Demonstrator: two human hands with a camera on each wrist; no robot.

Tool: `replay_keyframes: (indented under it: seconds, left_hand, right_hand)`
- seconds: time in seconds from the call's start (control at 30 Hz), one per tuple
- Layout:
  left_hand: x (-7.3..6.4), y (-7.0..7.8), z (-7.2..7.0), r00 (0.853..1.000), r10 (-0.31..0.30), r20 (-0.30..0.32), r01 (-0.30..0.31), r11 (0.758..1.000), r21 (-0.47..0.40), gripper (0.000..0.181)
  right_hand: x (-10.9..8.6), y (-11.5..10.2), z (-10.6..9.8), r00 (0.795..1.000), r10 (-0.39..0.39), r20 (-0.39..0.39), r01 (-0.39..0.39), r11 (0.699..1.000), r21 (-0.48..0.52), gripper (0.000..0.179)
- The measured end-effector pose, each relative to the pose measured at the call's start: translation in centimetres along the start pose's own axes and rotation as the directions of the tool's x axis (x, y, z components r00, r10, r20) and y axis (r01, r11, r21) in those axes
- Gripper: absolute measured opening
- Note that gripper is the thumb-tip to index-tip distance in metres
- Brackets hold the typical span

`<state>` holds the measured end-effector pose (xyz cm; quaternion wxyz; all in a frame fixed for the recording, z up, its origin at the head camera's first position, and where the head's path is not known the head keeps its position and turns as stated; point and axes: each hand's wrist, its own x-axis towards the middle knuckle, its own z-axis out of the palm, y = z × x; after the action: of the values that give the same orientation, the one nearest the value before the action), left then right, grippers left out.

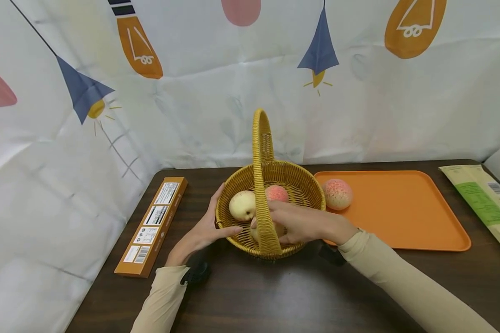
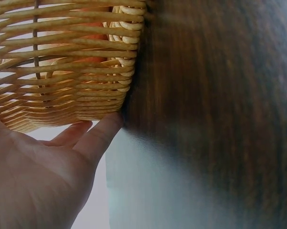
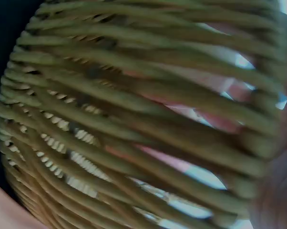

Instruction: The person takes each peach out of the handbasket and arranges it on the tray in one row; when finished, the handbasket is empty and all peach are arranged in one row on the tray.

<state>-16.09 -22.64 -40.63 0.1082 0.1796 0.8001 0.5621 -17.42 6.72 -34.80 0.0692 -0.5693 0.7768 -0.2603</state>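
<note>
A yellow woven basket [image 1: 304, 185] with a tall arched handle stands on the dark table. My left hand [image 1: 202, 233] holds its left side, thumb over the rim and fingers along the outside; the left wrist view shows fingertips low on the weave. My right hand [image 1: 293, 222] reaches inside past the handle, fingers curled over a pale yellow, pear-like fruit [image 1: 254, 234], mostly hidden by hand and handle. Beside it in the basket lie another pale yellow pear-like fruit [image 1: 242, 205] and a pink peach [image 1: 277, 193]. Basket weave [image 3: 134, 105] fills most of the right wrist view.
Right of the basket is an orange tray [image 1: 400, 208] with a pink-speckled peach [image 1: 337, 194] at its left end. A long orange box [image 1: 152, 226] lies at the left; a pale and green packet [image 1: 481, 199] at the far right. A printed curtain [image 1: 233, 83] hangs behind.
</note>
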Motion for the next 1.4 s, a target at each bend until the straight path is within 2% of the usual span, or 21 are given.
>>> replay_keyframes:
  seconds: [0.27, 0.37, 0.47, 0.67, 0.77, 0.87, 0.93, 1.03, 1.17, 1.3, 1.4]
  left_hand:
    - [0.0, 0.3, 0.0, 1.0, -0.022, -0.007, 0.022, 1.0, -0.007, 0.126]
    - [0.0, 0.3, 0.1, 1.0, -0.018, -0.007, 0.018, 1.0, -0.007, 0.127]
    - [0.0, 0.3, 0.1, 1.0, -0.014, -0.005, 0.014, 1.0, -0.01, 0.126]
    - [0.1, 0.3, 0.1, 1.0, -0.017, -0.005, 0.017, 1.0, 0.014, 0.127]
    - [0.1, 0.2, 0.0, 1.0, -0.024, -0.01, 0.024, 0.999, 0.025, 0.127]
    - [0.0, 0.2, 0.0, 1.0, -0.03, -0.009, 0.03, 0.999, 0.017, 0.127]
    - [-0.1, 0.2, 0.0, 1.0, -0.03, -0.007, 0.031, 0.999, 0.018, 0.127]
    - [-0.2, 0.3, -0.1, 0.999, -0.034, -0.006, 0.034, 0.999, 0.017, 0.126]
    - [-0.3, 0.3, -0.1, 0.999, -0.031, -0.006, 0.032, 0.999, 0.009, 0.126]
    - [-0.2, 0.3, -0.1, 1.0, -0.015, -0.006, 0.015, 1.0, -0.003, 0.126]
    - [-0.1, 0.2, 0.0, 1.0, -0.007, -0.001, 0.007, 1.0, -0.001, 0.126]
  right_hand:
    - [0.9, 1.6, 1.3, 0.992, -0.129, -0.018, 0.128, 0.991, -0.034, 0.035]
    - [1.0, 1.9, 1.5, 0.989, -0.148, -0.028, 0.147, 0.989, -0.026, 0.034]
    - [0.6, 1.9, 1.4, 0.993, -0.114, -0.031, 0.113, 0.993, -0.028, 0.041]
    - [-1.1, 1.5, 0.4, 0.999, 0.02, -0.046, -0.022, 0.999, -0.037, 0.054]
    - [-2.1, 1.0, -0.7, 0.995, 0.041, -0.086, -0.043, 0.999, -0.022, 0.057]
    - [-3.6, 0.5, -2.2, 0.986, 0.04, -0.161, -0.041, 0.999, 0.0, 0.062]
    - [-4.8, 0.1, -3.4, 0.972, 0.033, -0.233, -0.035, 0.999, -0.007, 0.065]
    - [-7.1, 0.0, -5.4, 0.939, 0.022, -0.344, -0.043, 0.998, -0.054, 0.07]
    - [-10.4, 0.4, -7.9, 0.894, 0.043, -0.446, -0.127, 0.979, -0.161, 0.075]
    - [-13.9, 1.4, -9.4, 0.859, 0.148, -0.491, -0.264, 0.949, -0.175, 0.076]
    - [-16.1, 2.5, -9.5, 0.82, 0.239, -0.52, -0.367, 0.917, -0.159, 0.074]
